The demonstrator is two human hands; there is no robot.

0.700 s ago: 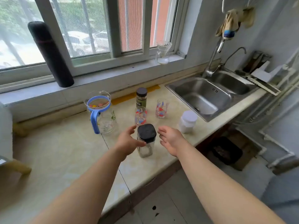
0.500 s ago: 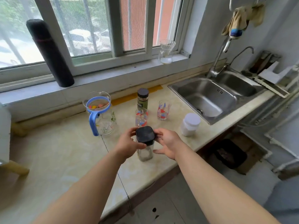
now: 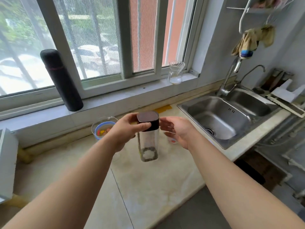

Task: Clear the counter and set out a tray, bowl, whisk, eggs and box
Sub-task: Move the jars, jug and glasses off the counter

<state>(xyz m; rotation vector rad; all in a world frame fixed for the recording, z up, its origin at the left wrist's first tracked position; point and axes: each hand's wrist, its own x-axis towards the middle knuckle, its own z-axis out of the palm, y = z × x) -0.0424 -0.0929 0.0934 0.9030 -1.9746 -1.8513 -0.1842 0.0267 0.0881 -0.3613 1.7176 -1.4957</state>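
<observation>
Room: pale stone counter [image 3: 148, 187] under a window [image 3: 99, 38], steel sink [image 3: 219, 119] at right, black flask [image 3: 61, 80] on the sill [image 3: 115, 96].
Jar: clear square glass jar [image 3: 148, 142] with a dark lid [image 3: 147, 119], almost empty, held up over the counter, in front of a blue-rimmed pitcher [image 3: 103, 128].
Left: the left hand [image 3: 125, 131] grips the lid, thumb across its front.
Right: the right hand [image 3: 178, 129] is spread, fingers straight, just beside the lid; contact unclear.
Handling: rigid, smooth, breakable, likely light. The lid could slip loose, so a hold round the body or under the base looks safer.
</observation>
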